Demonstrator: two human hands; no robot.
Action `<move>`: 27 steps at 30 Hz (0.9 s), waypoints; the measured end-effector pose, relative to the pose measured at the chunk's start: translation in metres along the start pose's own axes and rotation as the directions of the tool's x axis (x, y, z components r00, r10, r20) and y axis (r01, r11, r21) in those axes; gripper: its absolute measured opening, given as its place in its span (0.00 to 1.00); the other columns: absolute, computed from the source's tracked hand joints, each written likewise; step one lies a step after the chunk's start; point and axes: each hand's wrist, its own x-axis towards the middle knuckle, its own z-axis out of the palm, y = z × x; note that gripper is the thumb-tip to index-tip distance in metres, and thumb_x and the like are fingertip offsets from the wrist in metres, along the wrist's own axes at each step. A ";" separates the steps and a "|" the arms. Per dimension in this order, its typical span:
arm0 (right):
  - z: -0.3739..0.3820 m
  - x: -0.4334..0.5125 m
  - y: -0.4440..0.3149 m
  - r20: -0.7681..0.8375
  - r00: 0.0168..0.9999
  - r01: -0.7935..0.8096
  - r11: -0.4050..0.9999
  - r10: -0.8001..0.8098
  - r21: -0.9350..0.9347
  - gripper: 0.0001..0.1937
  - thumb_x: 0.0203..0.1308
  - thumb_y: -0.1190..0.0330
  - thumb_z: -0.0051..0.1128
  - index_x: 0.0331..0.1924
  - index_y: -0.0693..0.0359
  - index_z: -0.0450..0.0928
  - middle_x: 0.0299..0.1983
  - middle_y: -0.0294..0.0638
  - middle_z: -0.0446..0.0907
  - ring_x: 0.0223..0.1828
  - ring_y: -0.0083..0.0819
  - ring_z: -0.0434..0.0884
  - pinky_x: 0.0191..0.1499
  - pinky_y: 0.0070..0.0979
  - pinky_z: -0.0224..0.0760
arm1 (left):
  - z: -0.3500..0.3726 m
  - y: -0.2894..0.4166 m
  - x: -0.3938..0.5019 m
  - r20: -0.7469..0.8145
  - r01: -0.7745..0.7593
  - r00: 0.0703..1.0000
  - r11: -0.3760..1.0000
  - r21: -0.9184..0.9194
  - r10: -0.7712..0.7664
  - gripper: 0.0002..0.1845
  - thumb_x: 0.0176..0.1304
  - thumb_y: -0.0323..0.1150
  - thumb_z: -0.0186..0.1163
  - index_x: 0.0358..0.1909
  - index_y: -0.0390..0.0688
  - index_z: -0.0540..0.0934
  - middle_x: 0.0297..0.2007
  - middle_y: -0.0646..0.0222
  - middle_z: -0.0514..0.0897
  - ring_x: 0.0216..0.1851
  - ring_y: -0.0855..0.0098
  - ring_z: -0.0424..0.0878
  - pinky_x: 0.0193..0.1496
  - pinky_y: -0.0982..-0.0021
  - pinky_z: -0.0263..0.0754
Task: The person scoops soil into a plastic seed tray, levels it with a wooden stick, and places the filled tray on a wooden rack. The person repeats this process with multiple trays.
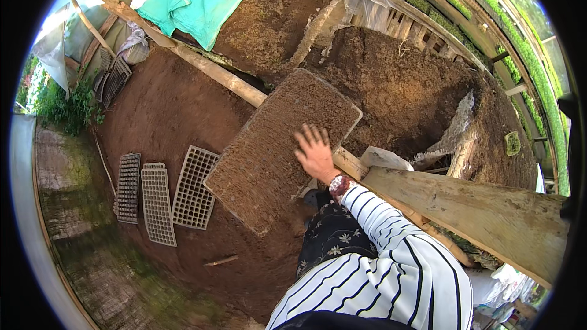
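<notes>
My right hand (316,153) lies palm down over a seedling tray (279,151) covered with brown growing mix. Its fingers are spread and nothing is in its grasp. The tray sits at a slant across a round wooden pole (220,73), and only its pale rim shows at the right corner. Faint dimples mark parts of the soil surface. My left hand is out of view, and what holds up the tray's near side is hidden. Beyond the pole, a heap of dark growing mix (390,87) fills a bin.
Several cell trays (195,188) lie on the bare earth floor (183,114) to the left. A wooden plank (458,211) juts in at the right. A green sheet (202,0) drapes over the far bin. A stick (221,260) lies on the ground. Seedling beds (504,13) run along the upper right.
</notes>
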 end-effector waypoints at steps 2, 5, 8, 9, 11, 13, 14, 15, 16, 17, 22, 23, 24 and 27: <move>0.009 -0.023 -0.045 0.090 0.942 0.320 0.946 -0.324 0.059 0.28 0.73 0.49 0.31 0.71 0.52 0.59 0.75 0.49 0.50 0.78 0.43 0.44 0.77 0.44 0.24 | 0.001 0.004 0.002 0.023 -0.026 0.999 1.000 0.012 0.026 0.33 0.70 0.61 0.42 0.61 0.42 0.64 0.54 0.59 0.66 0.53 0.62 0.65 0.52 0.60 0.60; 0.020 -0.046 -0.087 0.257 0.694 0.571 0.732 -0.672 0.371 0.25 0.73 0.48 0.35 0.70 0.41 0.60 0.75 0.37 0.52 0.76 0.41 0.49 0.77 0.51 0.30 | 0.003 0.010 0.005 0.061 -0.071 0.996 0.997 0.030 0.069 0.33 0.70 0.61 0.43 0.60 0.42 0.65 0.53 0.60 0.66 0.51 0.63 0.65 0.51 0.60 0.60; 0.022 -0.042 -0.070 0.143 0.703 0.642 0.708 -0.697 0.293 0.25 0.73 0.48 0.37 0.70 0.40 0.60 0.75 0.37 0.53 0.76 0.39 0.50 0.77 0.51 0.32 | 0.005 0.017 0.008 0.105 -0.115 0.989 0.992 0.058 0.109 0.32 0.70 0.60 0.43 0.59 0.42 0.66 0.51 0.60 0.66 0.50 0.64 0.66 0.50 0.61 0.61; 0.018 -0.036 -0.052 0.125 0.745 0.616 0.748 -0.655 0.249 0.25 0.73 0.48 0.37 0.70 0.40 0.60 0.75 0.37 0.53 0.76 0.39 0.50 0.77 0.51 0.31 | 0.008 0.020 0.010 0.128 -0.142 0.983 0.988 0.067 0.133 0.32 0.70 0.60 0.43 0.59 0.42 0.66 0.51 0.60 0.66 0.50 0.64 0.66 0.50 0.61 0.61; 0.002 -0.025 -0.005 0.107 0.875 0.472 0.881 -0.472 0.020 0.24 0.73 0.49 0.36 0.71 0.40 0.60 0.74 0.37 0.56 0.76 0.43 0.51 0.76 0.53 0.31 | 0.015 0.027 0.015 0.179 -0.188 0.969 0.978 0.093 0.169 0.31 0.70 0.60 0.43 0.58 0.42 0.66 0.50 0.61 0.66 0.49 0.64 0.66 0.49 0.61 0.61; -0.028 -0.026 0.048 0.041 0.995 0.091 0.985 -0.086 -0.145 0.24 0.72 0.52 0.41 0.70 0.41 0.61 0.73 0.42 0.58 0.75 0.49 0.51 0.75 0.56 0.29 | 0.025 0.037 0.020 0.237 -0.239 0.949 0.964 0.116 0.206 0.31 0.70 0.59 0.43 0.58 0.42 0.67 0.49 0.61 0.66 0.48 0.65 0.66 0.48 0.62 0.61; -0.046 -0.036 0.068 -0.045 0.991 -0.130 0.966 0.123 -0.222 0.25 0.72 0.55 0.42 0.71 0.44 0.61 0.72 0.48 0.58 0.74 0.52 0.52 0.74 0.57 0.31 | 0.031 0.042 0.021 0.269 -0.264 0.937 0.956 0.131 0.222 0.31 0.70 0.59 0.44 0.57 0.42 0.67 0.49 0.61 0.67 0.47 0.65 0.66 0.48 0.62 0.61; -0.062 -0.042 0.085 -0.094 0.893 -0.449 0.886 0.441 -0.116 0.26 0.69 0.60 0.46 0.71 0.49 0.61 0.72 0.52 0.57 0.74 0.56 0.52 0.72 0.59 0.36 | 0.039 0.048 0.022 0.302 -0.292 0.923 0.945 0.146 0.238 0.30 0.70 0.59 0.44 0.57 0.42 0.67 0.48 0.61 0.67 0.47 0.65 0.66 0.47 0.62 0.61; -0.078 -0.052 0.097 -0.213 0.806 -0.571 0.820 0.553 -0.035 0.24 0.68 0.63 0.47 0.68 0.52 0.63 0.69 0.54 0.60 0.72 0.57 0.55 0.70 0.58 0.43 | 0.048 0.056 0.023 0.336 -0.322 0.907 0.933 0.160 0.255 0.30 0.71 0.59 0.44 0.57 0.42 0.67 0.48 0.62 0.67 0.46 0.65 0.66 0.47 0.62 0.61; -0.093 -0.064 0.108 -0.241 0.673 -0.708 0.703 0.699 0.063 0.23 0.67 0.65 0.48 0.66 0.56 0.65 0.67 0.57 0.63 0.70 0.58 0.58 0.68 0.56 0.50 | 0.058 0.063 0.022 0.375 -0.353 0.888 0.918 0.179 0.268 0.30 0.71 0.59 0.44 0.56 0.42 0.67 0.47 0.62 0.67 0.46 0.66 0.66 0.46 0.62 0.61; -0.126 -0.150 0.113 -0.268 0.552 -0.492 0.568 0.789 0.660 0.13 0.68 0.65 0.46 0.50 0.66 0.71 0.48 0.60 0.76 0.53 0.58 0.74 0.55 0.43 0.67 | 0.125 0.094 0.003 0.557 -0.500 0.776 0.827 0.258 0.295 0.29 0.71 0.58 0.45 0.55 0.42 0.68 0.45 0.63 0.67 0.44 0.67 0.66 0.44 0.63 0.62; -0.122 -0.165 0.106 -0.175 0.522 -0.492 0.463 0.835 0.738 0.15 0.70 0.64 0.44 0.50 0.69 0.70 0.48 0.62 0.77 0.54 0.59 0.74 0.55 0.44 0.67 | 0.139 0.099 -0.004 0.586 -0.528 0.753 0.805 0.269 0.299 0.29 0.71 0.58 0.45 0.54 0.42 0.69 0.45 0.63 0.67 0.43 0.67 0.67 0.44 0.63 0.62; -0.117 -0.172 0.101 -0.078 0.462 -0.572 0.364 0.884 0.735 0.21 0.69 0.61 0.47 0.56 0.71 0.69 0.51 0.65 0.76 0.56 0.55 0.75 0.57 0.41 0.67 | 0.149 0.101 -0.011 0.611 -0.549 0.734 0.788 0.279 0.295 0.28 0.71 0.58 0.45 0.54 0.42 0.69 0.44 0.63 0.67 0.43 0.67 0.67 0.44 0.64 0.62; -0.097 -0.199 0.082 0.081 0.510 -0.628 0.306 0.857 0.716 0.18 0.67 0.61 0.47 0.45 0.71 0.76 0.35 0.55 0.83 0.37 0.46 0.82 0.43 0.41 0.73 | 0.182 0.104 -0.034 0.682 -0.623 0.671 0.719 0.308 0.290 0.28 0.71 0.57 0.45 0.53 0.42 0.69 0.43 0.64 0.68 0.42 0.68 0.67 0.42 0.64 0.62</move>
